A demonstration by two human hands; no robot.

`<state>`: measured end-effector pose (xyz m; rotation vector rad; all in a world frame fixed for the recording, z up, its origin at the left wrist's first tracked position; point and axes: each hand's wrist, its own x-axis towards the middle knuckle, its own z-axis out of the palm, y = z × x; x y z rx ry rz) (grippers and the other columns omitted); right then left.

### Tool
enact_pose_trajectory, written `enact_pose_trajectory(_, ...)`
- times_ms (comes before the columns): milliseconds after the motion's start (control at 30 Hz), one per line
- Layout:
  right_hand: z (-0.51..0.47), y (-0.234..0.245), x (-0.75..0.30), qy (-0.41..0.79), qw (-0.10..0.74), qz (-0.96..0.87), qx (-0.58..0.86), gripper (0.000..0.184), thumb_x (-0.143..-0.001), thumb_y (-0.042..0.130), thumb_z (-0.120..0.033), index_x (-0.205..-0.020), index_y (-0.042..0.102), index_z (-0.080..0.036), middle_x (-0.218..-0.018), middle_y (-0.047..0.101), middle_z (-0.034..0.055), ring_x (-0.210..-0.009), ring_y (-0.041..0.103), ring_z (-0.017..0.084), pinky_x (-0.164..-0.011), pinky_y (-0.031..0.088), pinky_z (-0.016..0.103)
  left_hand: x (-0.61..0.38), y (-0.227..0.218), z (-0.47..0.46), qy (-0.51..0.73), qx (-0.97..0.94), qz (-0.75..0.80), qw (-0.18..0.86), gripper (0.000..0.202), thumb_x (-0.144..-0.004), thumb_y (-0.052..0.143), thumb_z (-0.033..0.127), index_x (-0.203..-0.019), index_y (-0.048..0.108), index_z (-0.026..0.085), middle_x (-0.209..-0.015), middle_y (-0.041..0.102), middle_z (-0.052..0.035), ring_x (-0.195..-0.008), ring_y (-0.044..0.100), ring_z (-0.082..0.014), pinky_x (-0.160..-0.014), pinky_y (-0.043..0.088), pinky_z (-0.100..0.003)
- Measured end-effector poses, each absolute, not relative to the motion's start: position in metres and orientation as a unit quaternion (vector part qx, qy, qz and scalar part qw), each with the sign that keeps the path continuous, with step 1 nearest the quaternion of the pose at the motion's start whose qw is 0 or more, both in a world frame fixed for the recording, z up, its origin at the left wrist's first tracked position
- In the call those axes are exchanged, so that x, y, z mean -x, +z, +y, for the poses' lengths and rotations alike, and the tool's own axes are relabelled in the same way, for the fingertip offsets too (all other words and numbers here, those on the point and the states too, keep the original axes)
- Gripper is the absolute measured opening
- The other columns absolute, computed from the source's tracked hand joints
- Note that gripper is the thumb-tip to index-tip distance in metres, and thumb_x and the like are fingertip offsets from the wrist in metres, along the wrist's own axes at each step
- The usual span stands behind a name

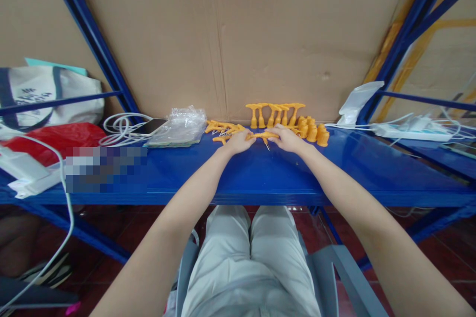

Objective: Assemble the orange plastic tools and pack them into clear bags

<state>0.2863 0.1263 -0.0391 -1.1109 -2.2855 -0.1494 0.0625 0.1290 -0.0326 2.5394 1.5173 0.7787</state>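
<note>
Both of my hands rest on the blue shelf (260, 173), close together. My left hand (241, 141) and my right hand (287, 138) are each closed on one end of an orange plastic piece (265, 135) lying between them. Behind it, several orange T-shaped pieces (275, 113) stand upright in a row. Several short orange cones (313, 131) cluster to the right of my right hand. A pile of flat orange pieces (222, 130) lies left of my left hand.
A crumpled clear plastic bag (182, 126), a phone (150, 126) and a coiled white cable (121, 129) lie on the left. A red bag (55, 138) and a canvas bag (48, 91) sit further left. A white power strip (412, 132) is on the right. Cardboard (238, 39) backs the shelf.
</note>
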Motion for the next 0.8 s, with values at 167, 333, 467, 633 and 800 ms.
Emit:
enact_pose_trajectory(167,0.129,-0.0417,-0.2887,-0.061,0.288,-0.859,0.419,0.037,-0.092,0.058,-0.021,-0.127,0.068,-0.017,-0.115,0.067,0.0136,-0.103,0.065,0.026,-0.096,0.051,0.04,-0.061,-0.0357,0.1334,0.261,-0.841,0.472,0.048,0.025,-0.086,0.055,0.015,-0.108,0.067,0.017,-0.113,0.073,-0.0085,-0.109,0.067,-0.023,-0.098,0.051,-0.034)
enact_pose_trajectory(333,0.1265,-0.0419,-0.2844,-0.055,0.275,-0.853,0.44,0.038,-0.093,0.058,-0.024,-0.129,0.067,-0.017,-0.117,0.068,0.0138,-0.105,0.065,0.026,-0.098,0.05,0.04,-0.0594,-0.031,0.1297,0.289,-0.82,0.494,0.029,0.021,-0.083,0.06,0.018,-0.102,0.068,0.02,-0.105,0.073,-0.0061,-0.103,0.069,-0.0235,-0.095,0.052,-0.035)
enact_pose_trajectory(467,0.1224,-0.0399,-0.2826,-0.041,0.263,-0.854,0.447,0.04,-0.093,0.059,-0.024,-0.131,0.066,-0.017,-0.12,0.068,0.0145,-0.108,0.065,0.026,-0.101,0.049,0.041,-0.0583,-0.0295,0.128,0.292,-0.812,0.505,0.012,0.021,-0.08,0.064,0.023,-0.1,0.069,0.022,-0.101,0.074,-0.0042,-0.1,0.069,-0.0246,-0.092,0.053,-0.035)
enact_pose_trajectory(633,0.1206,-0.0384,-0.2808,-0.019,0.275,-0.854,0.442,0.039,-0.091,0.061,-0.023,-0.128,0.068,-0.017,-0.121,0.069,0.0139,-0.111,0.064,0.026,-0.103,0.047,0.041,-0.056,-0.031,0.1302,0.291,-0.817,0.497,0.007,0.022,-0.078,0.065,0.024,-0.1,0.069,0.023,-0.1,0.075,-0.0036,-0.101,0.069,-0.0242,-0.091,0.053,-0.034)
enact_pose_trajectory(800,0.1213,-0.0361,-0.2797,0.038,0.288,-0.869,0.402,0.027,-0.091,0.057,-0.022,-0.112,0.074,-0.018,-0.109,0.075,0.008,-0.1,0.069,0.023,-0.095,0.051,0.036,-0.0544,-0.0309,0.1303,0.296,-0.819,0.491,0.007,0.024,-0.078,0.063,0.022,-0.101,0.07,0.02,-0.102,0.075,-0.0056,-0.099,0.068,-0.0239,-0.09,0.052,-0.034)
